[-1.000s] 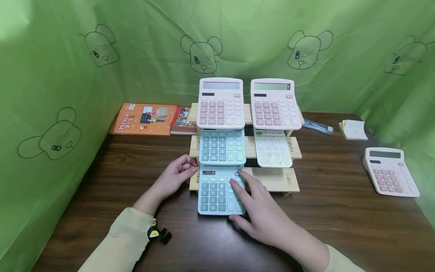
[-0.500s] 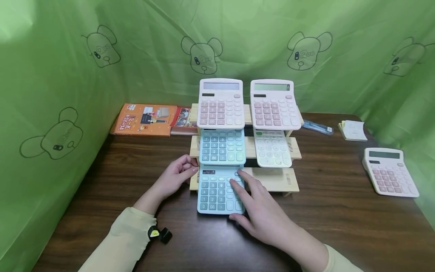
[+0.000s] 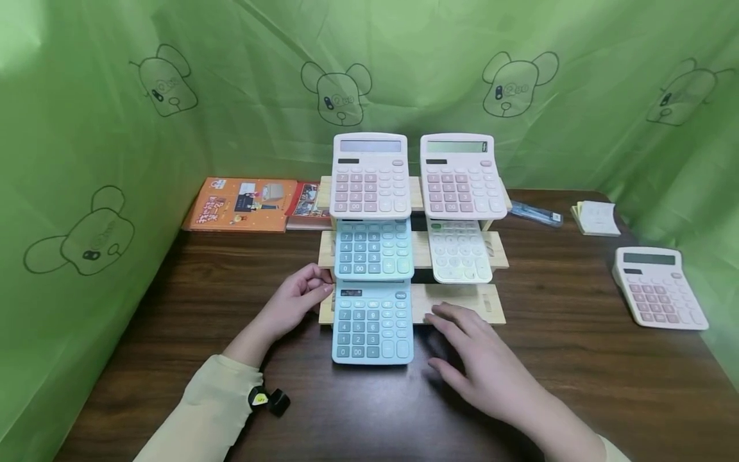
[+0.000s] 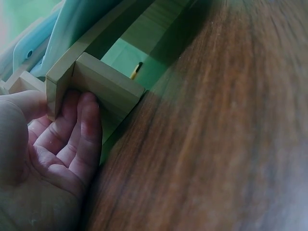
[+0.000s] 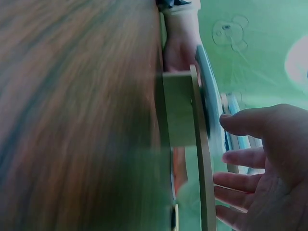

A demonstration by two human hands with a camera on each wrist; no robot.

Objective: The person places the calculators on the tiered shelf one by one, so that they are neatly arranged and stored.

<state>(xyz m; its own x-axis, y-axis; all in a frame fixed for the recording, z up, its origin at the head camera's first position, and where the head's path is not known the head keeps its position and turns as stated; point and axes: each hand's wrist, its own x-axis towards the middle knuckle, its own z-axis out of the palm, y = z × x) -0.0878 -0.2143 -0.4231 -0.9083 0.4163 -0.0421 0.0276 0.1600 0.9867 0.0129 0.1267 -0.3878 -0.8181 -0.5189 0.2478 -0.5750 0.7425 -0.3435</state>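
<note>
A stepped wooden rack holds calculators on its tiers. My left hand grips the left end of the lowest shelf; in the left wrist view its thumb lies on top and the curled fingers reach under the board. On that shelf rests a blue calculator, its front edge jutting out past the wood. Another blue calculator and a white one sit on the middle tier, two pink-and-white calculators on top. My right hand, fingers spread and holding nothing, hovers by the lowest shelf's right part.
A pink-and-white calculator lies at the far right of the table. Behind it are a notepad and a blue packet. An orange book lies at the back left. Green curtains enclose the table.
My right hand has lifted off the lower blue calculator and moved right, uncovering its keys. The left hand keeps its grip on the shelf end.
</note>
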